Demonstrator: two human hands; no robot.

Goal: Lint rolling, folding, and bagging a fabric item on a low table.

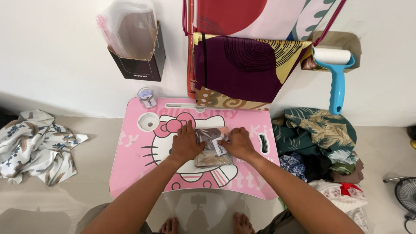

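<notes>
Pink cartoon-cat desk (130, 173) carries a small folded brown cloth packet (211, 149) w/ white label, centre of desk. Left hand (185, 145) flat, fingers spread, pressing packet's left side; right hand (237, 143) flat on its right edge, nothing gripped.

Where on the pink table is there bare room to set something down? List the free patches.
On the pink table, the left part is bare, between the round cup hole and the near edge, left of the left hand. The near right corner, below the right hand, is also free. The middle is crowded: both hands press a folded packet. A small jar takes the far left corner.
</notes>
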